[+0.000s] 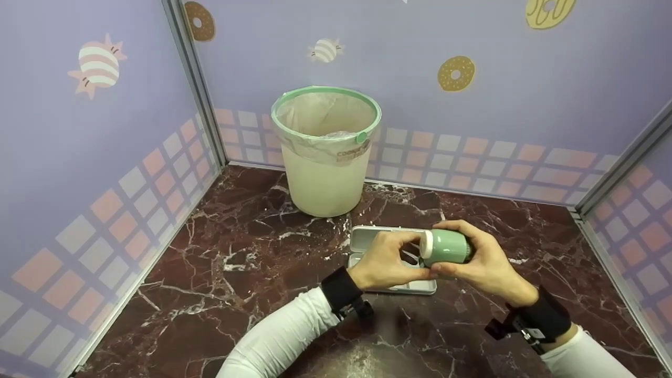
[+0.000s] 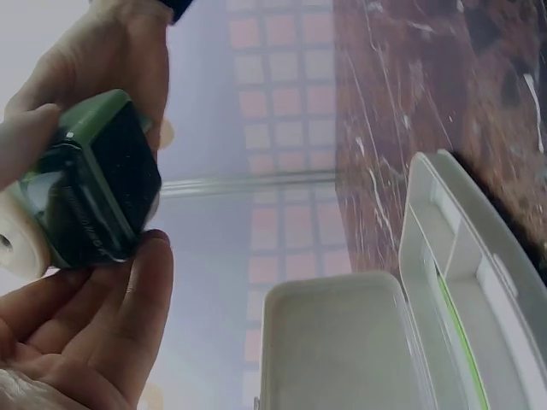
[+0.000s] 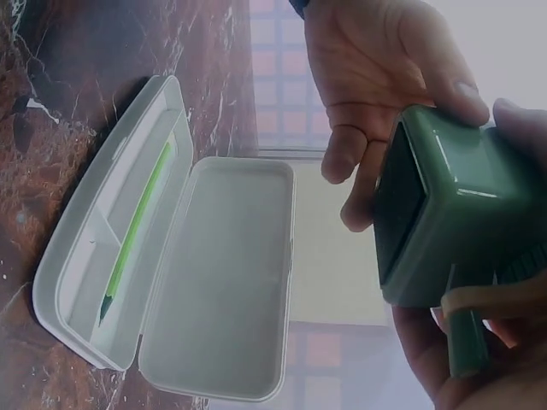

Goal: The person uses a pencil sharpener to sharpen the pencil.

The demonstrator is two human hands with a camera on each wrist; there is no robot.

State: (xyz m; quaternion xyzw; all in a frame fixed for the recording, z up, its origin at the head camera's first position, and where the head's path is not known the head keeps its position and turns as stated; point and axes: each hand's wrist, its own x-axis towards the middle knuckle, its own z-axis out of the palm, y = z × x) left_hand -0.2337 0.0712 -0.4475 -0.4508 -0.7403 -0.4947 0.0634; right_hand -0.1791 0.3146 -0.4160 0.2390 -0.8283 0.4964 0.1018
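A green crank pencil sharpener (image 1: 447, 247) with a cream ring at one end is held up between both hands. My left hand (image 1: 386, 262) pinches it at the cream end with thumb and fingers. From the other side my right hand (image 1: 480, 262) grips the body. One side carries a dark panel (image 2: 124, 175); a crank handle (image 3: 467, 342) shows by the right hand's fingers. Below the hands lies an open grey-white pencil case (image 3: 226, 273), partly hidden in the head view. A light green pencil (image 3: 137, 226) with a dark tip is inside it.
A cream bin (image 1: 325, 184) with a green rim and a plastic liner stands behind the pencil case, close to the back wall. Patterned lilac panels (image 1: 394, 42) enclose the dark red marbled tabletop (image 1: 220, 299) at the back and sides.
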